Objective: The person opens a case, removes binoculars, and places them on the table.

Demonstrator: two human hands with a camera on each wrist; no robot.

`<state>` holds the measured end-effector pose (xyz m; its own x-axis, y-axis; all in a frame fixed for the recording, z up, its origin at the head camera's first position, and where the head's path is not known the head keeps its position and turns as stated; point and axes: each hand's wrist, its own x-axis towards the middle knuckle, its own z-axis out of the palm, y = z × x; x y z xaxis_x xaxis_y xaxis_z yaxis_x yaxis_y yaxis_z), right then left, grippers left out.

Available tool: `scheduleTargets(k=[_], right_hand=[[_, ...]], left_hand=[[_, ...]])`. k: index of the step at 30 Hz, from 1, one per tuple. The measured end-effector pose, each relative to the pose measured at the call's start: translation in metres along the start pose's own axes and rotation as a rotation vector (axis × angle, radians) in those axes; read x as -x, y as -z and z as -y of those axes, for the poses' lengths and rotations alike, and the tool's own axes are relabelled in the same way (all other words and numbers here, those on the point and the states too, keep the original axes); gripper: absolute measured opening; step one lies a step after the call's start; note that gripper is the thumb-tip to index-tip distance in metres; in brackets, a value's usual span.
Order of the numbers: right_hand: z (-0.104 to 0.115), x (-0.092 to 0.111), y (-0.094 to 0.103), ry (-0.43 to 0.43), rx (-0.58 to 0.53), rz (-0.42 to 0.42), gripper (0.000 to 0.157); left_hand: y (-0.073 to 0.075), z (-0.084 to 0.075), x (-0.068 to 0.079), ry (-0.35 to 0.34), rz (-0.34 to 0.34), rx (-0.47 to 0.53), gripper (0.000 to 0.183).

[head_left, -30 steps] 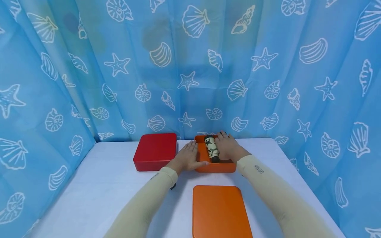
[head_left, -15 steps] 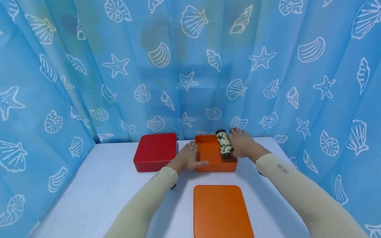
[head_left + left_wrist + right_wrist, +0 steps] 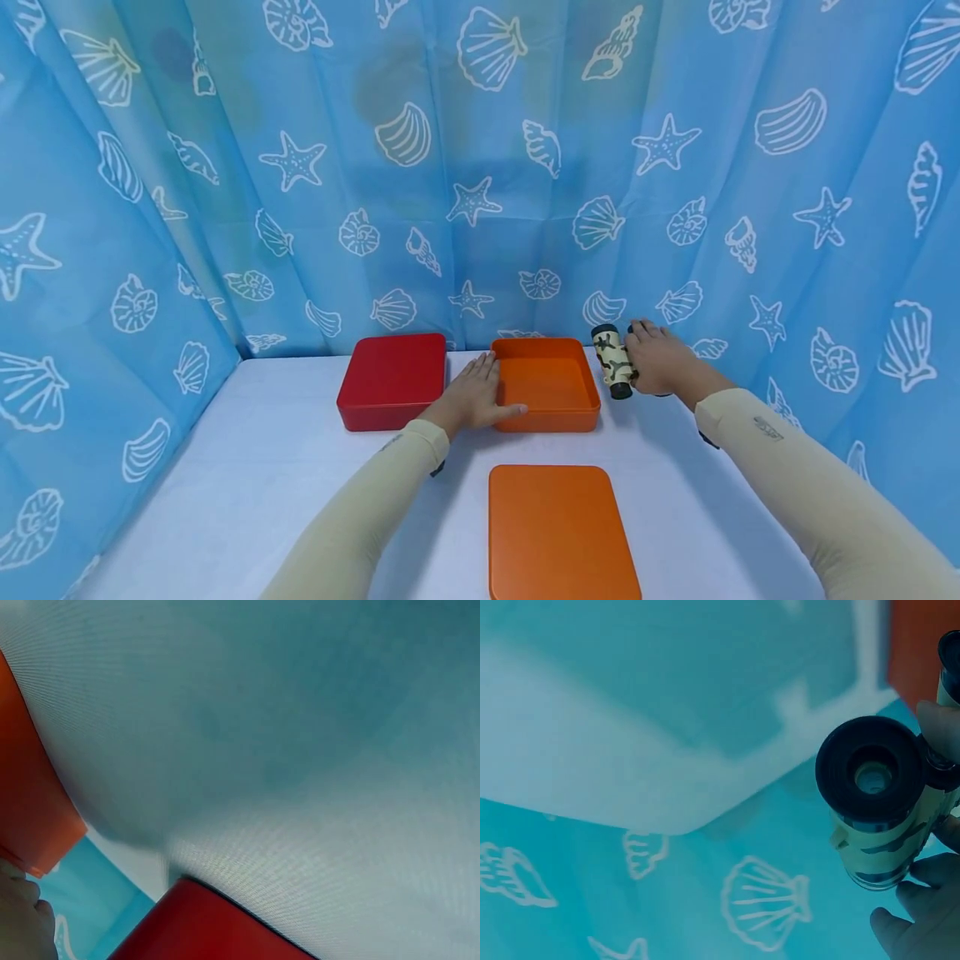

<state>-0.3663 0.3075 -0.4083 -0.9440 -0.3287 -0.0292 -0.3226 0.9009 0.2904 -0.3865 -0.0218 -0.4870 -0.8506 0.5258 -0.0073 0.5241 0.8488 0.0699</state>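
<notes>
Camouflage-patterned binoculars [image 3: 613, 362] with black eyepieces are in my right hand [image 3: 660, 358], just past the right side of the orange box [image 3: 558, 422]. In the right wrist view one eyepiece of the binoculars [image 3: 874, 776] faces the camera, and the fingers [image 3: 930, 900] curl around the body. The right hand covers most of the other barrel in the head view. My left hand [image 3: 472, 393] rests with straight fingers against the left rim of the orange box, thumb along its front. The box is uncovered and its bare floor shows.
A closed red box [image 3: 393, 379] stands left of my left hand. An orange lid [image 3: 561, 533] lies flat on the white table [image 3: 300, 483] in front of the orange box. A blue curtain [image 3: 480, 167] with shell prints hangs right behind the table's back edge.
My right hand has lifted the binoculars out of the orange box and carried them right, past its right wall. The left hand has stayed at the box's left rim.
</notes>
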Motion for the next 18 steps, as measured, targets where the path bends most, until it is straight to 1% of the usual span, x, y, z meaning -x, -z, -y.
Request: scheduleTargets(k=[2,5,8,14,18], right_hand=[[-0.004,0.003,-0.007,-0.003,0.014,0.013,0.074],[-0.011,0.008,-0.019,-0.001,0.027,0.021,0.072],[-0.017,0.012,-0.031,-0.018,0.012,0.018,0.068],[-0.027,0.018,-0.047,-0.051,-0.04,0.012,0.061],[-0.033,0.022,-0.056,-0.073,-0.044,0.028,0.062]], left_hand=[[0.0,0.0,0.0,0.001,0.002,0.002,0.115],[0.0,0.0,0.0,0.002,0.001,0.001,0.115],[0.0,0.0,0.0,0.002,0.003,-0.002,0.115],[0.002,-0.001,0.0,0.017,0.023,-0.009,0.114],[0.002,-0.001,0.0,0.011,0.022,-0.007,0.113]])
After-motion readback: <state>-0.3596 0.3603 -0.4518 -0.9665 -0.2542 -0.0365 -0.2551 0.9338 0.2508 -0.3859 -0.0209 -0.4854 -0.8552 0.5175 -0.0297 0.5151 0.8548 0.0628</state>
